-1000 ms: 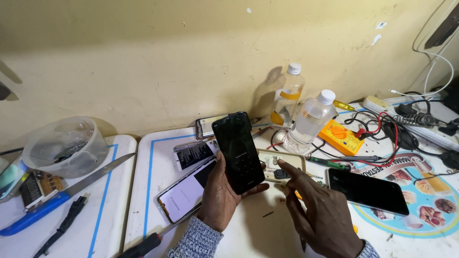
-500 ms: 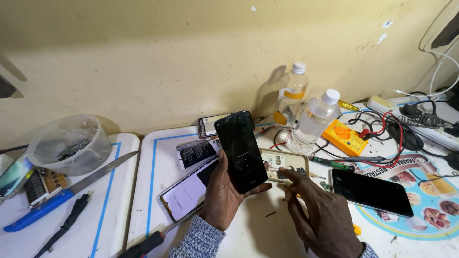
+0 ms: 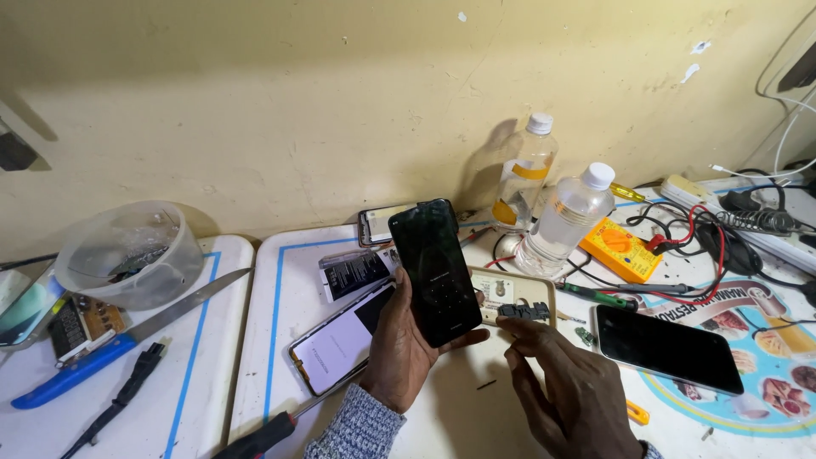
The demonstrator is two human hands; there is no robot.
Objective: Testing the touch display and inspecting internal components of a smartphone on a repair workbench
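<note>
Far out beyond the left hand's knuckles, a clear plastic bowl [image 3: 127,253] sits on a white tray [image 3: 195,374], with a blue-handled knife [image 3: 127,336] lying below it, its blade running toward the bowl. The left hand [image 3: 399,353] holds a black phone [image 3: 435,270] upright, fingers curled round its back, thumb on the left edge and fingertips wrapping the right edge; the dark screen faces the camera and shows a faint keypad. Just behind those fingers lies a second phone with a lit pale screen [image 3: 336,348]. Right of the held phone, the right hand [image 3: 565,391] hovers with fingers loosely spread and empty, the index tip almost touching a small dark part [image 3: 523,311] resting on a beige phone case [image 3: 514,293]. Beyond these fingertips stand two clear bottles [image 3: 565,223] and a yellow multimeter [image 3: 622,246]; a third dark phone [image 3: 667,348] lies flat just right of the hand. To handle this well, the left grip should probably stay on the phone's edges, clear of the screen, while the right fingers pinch the small part lightly.
</note>
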